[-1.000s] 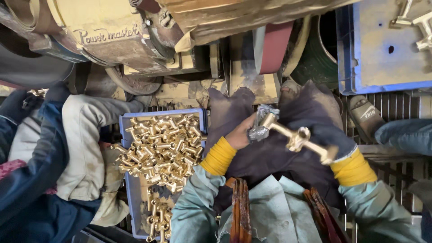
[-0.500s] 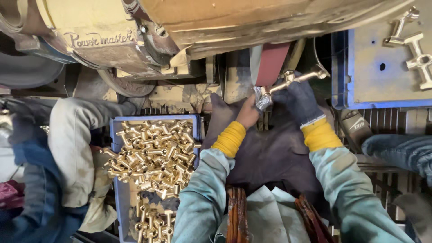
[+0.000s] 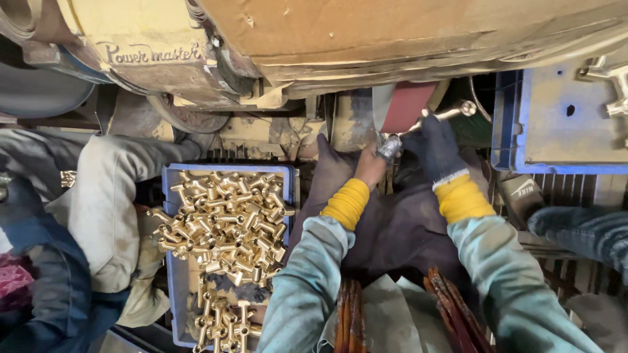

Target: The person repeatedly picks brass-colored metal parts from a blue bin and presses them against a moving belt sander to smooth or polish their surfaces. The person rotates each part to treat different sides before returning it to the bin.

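Observation:
Both my hands hold one brass fitting [image 3: 428,121] against the red sanding belt [image 3: 407,106] of the machine above. My left hand [image 3: 371,162], bare with a yellow cuff, grips the fitting's lower end. My right hand [image 3: 437,147], in a dark glove with a yellow cuff, grips its upper part. The fitting's far end sticks out to the right of the belt. A dark cloth [image 3: 386,222] covers my lap under both wrists.
A blue crate [image 3: 171,196] heaped with several brass fittings sits at my left. Another person in grey and blue clothing [image 3: 98,202] sits beside it. A blue tray [image 3: 556,111] holding polished fittings is at the upper right. The large dusty machine body [image 3: 327,39] overhangs everything.
Both hands have lifted the fitting from over my lap up to the red belt. The view has shifted slightly with them.

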Tool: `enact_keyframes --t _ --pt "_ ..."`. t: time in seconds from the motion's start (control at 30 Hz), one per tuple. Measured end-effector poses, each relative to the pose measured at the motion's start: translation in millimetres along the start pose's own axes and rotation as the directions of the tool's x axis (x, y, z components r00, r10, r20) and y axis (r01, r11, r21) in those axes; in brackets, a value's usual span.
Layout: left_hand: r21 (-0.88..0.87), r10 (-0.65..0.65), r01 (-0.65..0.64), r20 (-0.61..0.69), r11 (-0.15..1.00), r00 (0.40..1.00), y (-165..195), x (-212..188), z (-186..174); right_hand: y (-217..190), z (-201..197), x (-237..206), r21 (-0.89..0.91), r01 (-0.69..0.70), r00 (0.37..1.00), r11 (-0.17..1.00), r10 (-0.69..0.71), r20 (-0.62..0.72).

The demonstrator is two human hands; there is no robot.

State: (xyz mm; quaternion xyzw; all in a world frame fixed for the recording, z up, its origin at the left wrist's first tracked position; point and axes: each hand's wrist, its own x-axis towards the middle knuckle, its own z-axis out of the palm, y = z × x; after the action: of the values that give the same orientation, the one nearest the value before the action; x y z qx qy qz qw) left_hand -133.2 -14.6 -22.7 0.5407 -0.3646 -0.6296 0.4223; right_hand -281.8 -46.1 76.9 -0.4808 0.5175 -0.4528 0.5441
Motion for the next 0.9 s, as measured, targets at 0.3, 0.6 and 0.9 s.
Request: enact_keyframes --t 0.3,0.6,0.9 --pt "-0.089 -0.074 0.077 0.034 0.993 0.997 5 2 -10 8 11 -22 -0.207 -0.032 0.997 0.978 0.016 -0.076" --pt "-0.016 -0.027 0.028 0.041 0.999 0.999 18 6 -16 49 19 -36 0.143 -0.053 0.991 0.988 0.07 -0.117" --pt "0.074 0.011 -0.03 0.247 0.997 0.969 45 -41 -46 -16 21 -79 0.312 0.014 0.994 0.95 0.02 -0.107"
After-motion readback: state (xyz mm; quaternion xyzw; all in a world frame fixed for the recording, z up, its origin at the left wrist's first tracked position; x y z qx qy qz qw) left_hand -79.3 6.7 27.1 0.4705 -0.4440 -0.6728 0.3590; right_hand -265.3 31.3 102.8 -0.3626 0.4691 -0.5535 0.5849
